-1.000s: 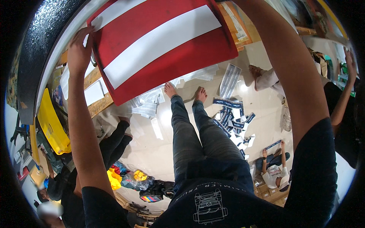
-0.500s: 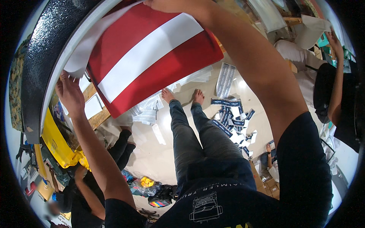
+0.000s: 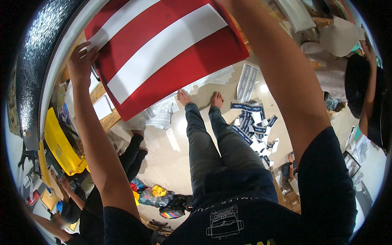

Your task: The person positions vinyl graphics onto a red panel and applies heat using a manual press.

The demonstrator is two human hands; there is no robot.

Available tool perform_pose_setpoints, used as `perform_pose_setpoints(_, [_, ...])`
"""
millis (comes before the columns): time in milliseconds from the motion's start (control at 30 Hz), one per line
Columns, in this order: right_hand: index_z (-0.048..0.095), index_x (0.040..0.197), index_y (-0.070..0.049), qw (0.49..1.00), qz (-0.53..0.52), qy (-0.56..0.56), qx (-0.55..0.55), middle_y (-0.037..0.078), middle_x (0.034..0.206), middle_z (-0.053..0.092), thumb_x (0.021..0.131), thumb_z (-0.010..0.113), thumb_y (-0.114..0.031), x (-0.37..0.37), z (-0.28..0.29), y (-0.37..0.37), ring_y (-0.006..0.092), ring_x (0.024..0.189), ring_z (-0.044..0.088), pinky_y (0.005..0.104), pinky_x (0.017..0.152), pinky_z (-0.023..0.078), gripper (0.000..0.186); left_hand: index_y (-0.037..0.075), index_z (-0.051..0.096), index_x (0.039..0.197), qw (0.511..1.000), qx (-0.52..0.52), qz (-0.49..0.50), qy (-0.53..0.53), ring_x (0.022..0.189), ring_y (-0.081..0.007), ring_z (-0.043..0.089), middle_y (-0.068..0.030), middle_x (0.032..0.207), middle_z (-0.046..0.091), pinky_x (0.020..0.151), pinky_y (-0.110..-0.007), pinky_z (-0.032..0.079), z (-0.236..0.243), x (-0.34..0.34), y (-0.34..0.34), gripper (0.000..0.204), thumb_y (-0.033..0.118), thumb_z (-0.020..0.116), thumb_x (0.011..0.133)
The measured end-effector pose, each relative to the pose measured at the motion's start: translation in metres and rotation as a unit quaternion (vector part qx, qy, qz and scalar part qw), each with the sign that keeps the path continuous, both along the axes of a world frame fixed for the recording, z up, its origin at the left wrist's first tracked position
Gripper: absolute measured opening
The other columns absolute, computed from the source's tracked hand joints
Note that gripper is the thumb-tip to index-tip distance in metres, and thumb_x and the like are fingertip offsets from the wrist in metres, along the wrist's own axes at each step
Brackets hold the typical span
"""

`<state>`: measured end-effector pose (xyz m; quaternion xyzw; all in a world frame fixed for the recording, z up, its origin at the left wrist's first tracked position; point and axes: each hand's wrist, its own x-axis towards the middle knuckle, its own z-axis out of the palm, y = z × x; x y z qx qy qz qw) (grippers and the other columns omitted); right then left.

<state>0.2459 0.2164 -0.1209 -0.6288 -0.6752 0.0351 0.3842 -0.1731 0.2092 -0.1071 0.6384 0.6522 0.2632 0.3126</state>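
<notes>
The red sheet with white stripes [image 3: 163, 53] is held raised in front of the person, above the floor [image 3: 171, 167]. The left hand [image 3: 81, 61] grips its left corner: the fingers [image 3: 90, 51] are closed narrowly over the edge, pinching the sheet. The right hand lies beyond the upper rim of the view; whether its fingers are open or closed cannot be told. Only the right forearm [image 3: 281, 73] shows, passing just beside the sheet's right edge. The sheet is tilted; its long axis and stripes run from lower left to upper right. Printed strips [image 3: 253, 126] lie scattered on the floor beside the person's bare feet [image 3: 200, 98].
</notes>
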Motion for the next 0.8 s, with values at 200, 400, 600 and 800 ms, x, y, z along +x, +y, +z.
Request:
perform_pose_setpoints(200, [0.076, 0.095, 0.002, 0.986, -0.098, 0.102, -0.088, 0.030, 0.098, 0.072, 0.089, 0.058, -0.012, -0.021, 0.020, -0.008, 0.0447, 0.101, 0.071, 0.0501, 0.091, 0.058, 0.024, 0.007, 0.077, 0.122, 0.980, 0.105, -0.012, 0.166, 0.094, -0.0169, 0.073, -0.0135, 0.109, 0.078, 0.085, -0.032, 0.056, -0.001, 0.015, 0.001, 0.036, 0.024, 0.080, 0.090])
perform_pose_setpoints(400, [0.074, 0.093, 0.004, 0.990, -0.102, 0.090, -0.028, 0.033, 0.097, 0.071, 0.094, 0.052, -0.009, -0.030, 0.007, -0.015, 0.0491, 0.098, 0.070, 0.0545, 0.090, 0.057, 0.026, 0.014, 0.078, 0.121, 0.952, 0.162, -0.014, 0.258, 0.091, -0.0219, 0.076, -0.0143, 0.103, 0.079, 0.085, -0.034, 0.056, -0.007, 0.007, 0.004, 0.038, 0.034, 0.080, 0.088])
perform_pose_setpoints(600, [0.073, 0.099, 0.005, 0.989, -0.073, 0.041, -0.121, 0.030, 0.108, 0.071, 0.093, 0.055, -0.011, -0.021, 0.031, -0.034, 0.0474, 0.103, 0.069, 0.0536, 0.090, 0.057, 0.024, 0.015, 0.077, 0.124, 0.942, 0.194, 0.014, 0.275, 0.099, -0.0224, 0.076, -0.0156, 0.112, 0.078, 0.092, -0.032, 0.054, -0.010, 0.015, 0.004, 0.040, 0.036, 0.079, 0.090])
perform_pose_setpoints(800, [0.071, 0.116, -0.003, 0.991, -0.007, -0.117, -0.069, 0.028, 0.141, 0.057, 0.096, 0.057, -0.021, -0.040, 0.026, -0.048, 0.0422, 0.138, 0.049, 0.0496, 0.112, 0.042, 0.031, 0.013, 0.074, 0.125, 0.905, 0.319, -0.020, 0.279, 0.120, -0.0329, 0.068, -0.0177, 0.139, 0.064, 0.098, -0.039, 0.053, -0.014, 0.031, -0.022, 0.035, 0.035, 0.069, 0.099])
